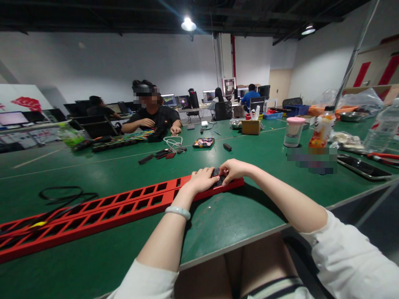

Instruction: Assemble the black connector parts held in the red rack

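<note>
A long red frame [163, 200] with two rows of rectangular openings lies slantwise across the green table. Black parts [217, 178] sit in its right end. My left hand [202, 181] rests there, fingers stretched over the frame and the thumb by the black parts. From the right, my right hand [232, 169] reaches in with thumb and fingers bent in a pinch at the black parts. What lies between those fingertips is hidden. Black cables [67, 199] run over the frame's left part, with a bit of yellow [38, 224] on them.
Across the green table [134, 253] sits a person [152, 112] beside bundled wires [127, 139]. Small black pieces [162, 153], a patterned tray [203, 143] and a black block [227, 147] lie beyond the frame. To the right stand a pink-lidded cup [293, 133], a bottle [322, 128] and a phone [363, 167].
</note>
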Demonstrator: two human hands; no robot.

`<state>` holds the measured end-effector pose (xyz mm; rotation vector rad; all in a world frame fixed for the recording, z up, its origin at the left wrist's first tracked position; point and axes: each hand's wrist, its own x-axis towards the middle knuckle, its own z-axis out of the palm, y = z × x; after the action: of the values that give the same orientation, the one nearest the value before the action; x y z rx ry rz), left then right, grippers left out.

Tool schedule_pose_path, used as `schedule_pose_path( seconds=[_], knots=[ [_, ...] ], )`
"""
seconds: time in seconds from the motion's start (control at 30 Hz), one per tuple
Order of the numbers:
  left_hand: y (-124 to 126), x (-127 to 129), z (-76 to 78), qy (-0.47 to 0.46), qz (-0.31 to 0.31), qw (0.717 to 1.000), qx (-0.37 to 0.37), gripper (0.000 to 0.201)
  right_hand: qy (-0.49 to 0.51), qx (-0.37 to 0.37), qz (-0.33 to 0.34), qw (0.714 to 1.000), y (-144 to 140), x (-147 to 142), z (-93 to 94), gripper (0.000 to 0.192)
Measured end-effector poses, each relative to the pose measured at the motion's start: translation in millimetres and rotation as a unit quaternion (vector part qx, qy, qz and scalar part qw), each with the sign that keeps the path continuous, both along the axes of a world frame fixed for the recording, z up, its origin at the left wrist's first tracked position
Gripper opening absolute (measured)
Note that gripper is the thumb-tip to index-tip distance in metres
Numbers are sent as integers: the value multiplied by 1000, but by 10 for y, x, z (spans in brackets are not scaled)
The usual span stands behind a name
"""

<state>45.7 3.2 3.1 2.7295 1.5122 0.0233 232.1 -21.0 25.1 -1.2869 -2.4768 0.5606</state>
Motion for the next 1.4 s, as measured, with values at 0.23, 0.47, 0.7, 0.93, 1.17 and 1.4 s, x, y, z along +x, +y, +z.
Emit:
schedule_pose_path(
  seconds=[0.23,0.47,0.7,0.93,1.17,1.4],
  knots=[
    [-3,0,-5,-2,2,1000,4,56,-7,-9,-4,1000,-9,-11,5,44],
    [-106,38,45,7,7,1000,10,52,-24,14,21,999,14,11,-15,42],
    [-168,67,73,-2,20,999,24,72,-50,27,49,997,8,21,8,38],
    [-191,105,85,-1,57,998,21,74,-76,31,60,995,4,9,38,37],
    [-169,124,73,8,58,998,31,74,-87,43,56,994,2,-6,28,38],
    [-124,98,62,8,46,998,34,73,-80,33,38,996,-25,-15,47,42]
  ],
)
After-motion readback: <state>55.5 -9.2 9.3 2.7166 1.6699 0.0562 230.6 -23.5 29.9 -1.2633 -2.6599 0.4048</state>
